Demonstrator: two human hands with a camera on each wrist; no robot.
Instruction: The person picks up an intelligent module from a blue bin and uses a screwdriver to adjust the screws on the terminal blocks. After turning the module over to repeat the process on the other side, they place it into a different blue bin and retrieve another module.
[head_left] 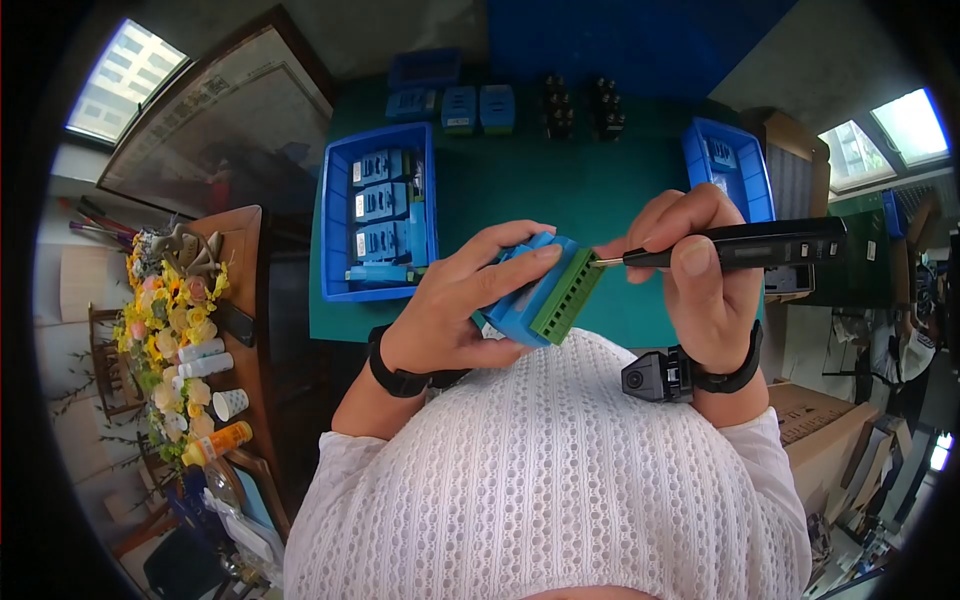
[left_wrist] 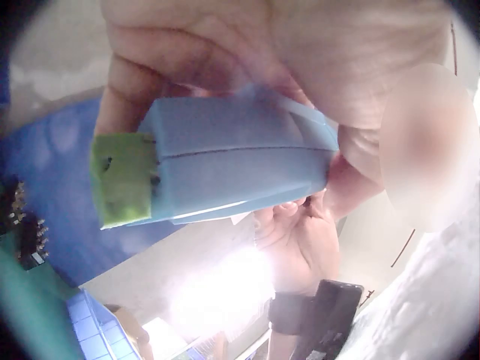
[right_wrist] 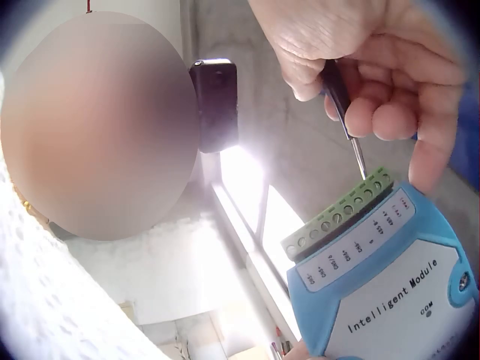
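Note:
My left hand (head_left: 440, 310) grips a blue module (head_left: 525, 312) by its sides, in front of my chest. Along the module's right edge runs a green screw terminal block (head_left: 568, 298). The right wrist view shows the module's white label, printed "Intelligent Module" (right_wrist: 394, 296). Between thumb and fingers, my right hand (head_left: 715, 300) holds a black-handled screwdriver (head_left: 785, 243). Its thin metal shaft (right_wrist: 360, 159) points at the far end of the block, with the tip right at the last screws. In the left wrist view the module (left_wrist: 240, 161) appears edge-on.
On the green table (head_left: 560, 180), a blue bin (head_left: 330, 225) at left holds several blue modules (head_left: 380, 205). Another blue bin (head_left: 758, 180) stands at right. More modules (head_left: 495, 110) and black parts (head_left: 557, 105) sit along the back. A wooden side table (head_left: 240, 240) with flowers is at left.

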